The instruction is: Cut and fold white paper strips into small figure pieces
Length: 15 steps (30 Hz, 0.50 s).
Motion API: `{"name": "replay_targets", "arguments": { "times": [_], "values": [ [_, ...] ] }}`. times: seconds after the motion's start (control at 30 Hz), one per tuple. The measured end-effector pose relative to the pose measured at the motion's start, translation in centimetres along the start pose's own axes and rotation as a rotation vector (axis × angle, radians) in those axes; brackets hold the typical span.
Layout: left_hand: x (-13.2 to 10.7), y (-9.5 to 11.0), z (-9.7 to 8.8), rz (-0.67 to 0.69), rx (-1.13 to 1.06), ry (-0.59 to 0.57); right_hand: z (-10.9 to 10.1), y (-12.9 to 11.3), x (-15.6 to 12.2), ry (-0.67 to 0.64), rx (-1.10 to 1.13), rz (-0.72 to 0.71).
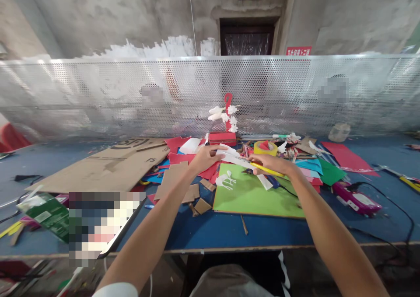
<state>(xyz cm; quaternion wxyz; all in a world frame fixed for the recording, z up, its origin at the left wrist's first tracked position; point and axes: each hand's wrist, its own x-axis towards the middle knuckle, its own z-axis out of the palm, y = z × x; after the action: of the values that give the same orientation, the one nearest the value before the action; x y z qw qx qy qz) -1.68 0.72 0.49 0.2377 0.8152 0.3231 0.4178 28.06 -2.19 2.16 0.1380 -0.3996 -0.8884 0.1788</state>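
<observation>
My left hand [209, 155] pinches a strip of white paper [233, 156] above the middle of the table. At the paper's other end, my right hand [271, 162] is closed around a slim yellow tool [268, 170] that looks like a utility knife; its tip is too small to make out. Below the hands lies a green sheet [259, 198] bearing a white paper cutout [225, 180] with thin branches. A dark blue tool with a cable [274, 181], seemingly a glue gun, lies partly hidden beneath my right hand. Another white paper piece [264, 182] rests near it.
Cardboard [108, 168] and a blurred phone-like device [108, 222] lie at left. Behind my hands stands a red piece with white flowers [229, 113], near a yellow tape roll [265, 148]. A purple box [356, 198] trails a cable at right. A perforated metal screen [131, 100] borders the back.
</observation>
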Motion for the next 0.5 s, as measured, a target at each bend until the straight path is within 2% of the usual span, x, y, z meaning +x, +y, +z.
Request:
{"name": "replay_targets", "arguments": {
  "times": [0.5],
  "values": [
    [-0.17, 0.57, 0.65, -0.047, 0.031, -0.011, 0.94, 0.33, 0.80, 0.019, 0.051, 0.050]
  ]
}}
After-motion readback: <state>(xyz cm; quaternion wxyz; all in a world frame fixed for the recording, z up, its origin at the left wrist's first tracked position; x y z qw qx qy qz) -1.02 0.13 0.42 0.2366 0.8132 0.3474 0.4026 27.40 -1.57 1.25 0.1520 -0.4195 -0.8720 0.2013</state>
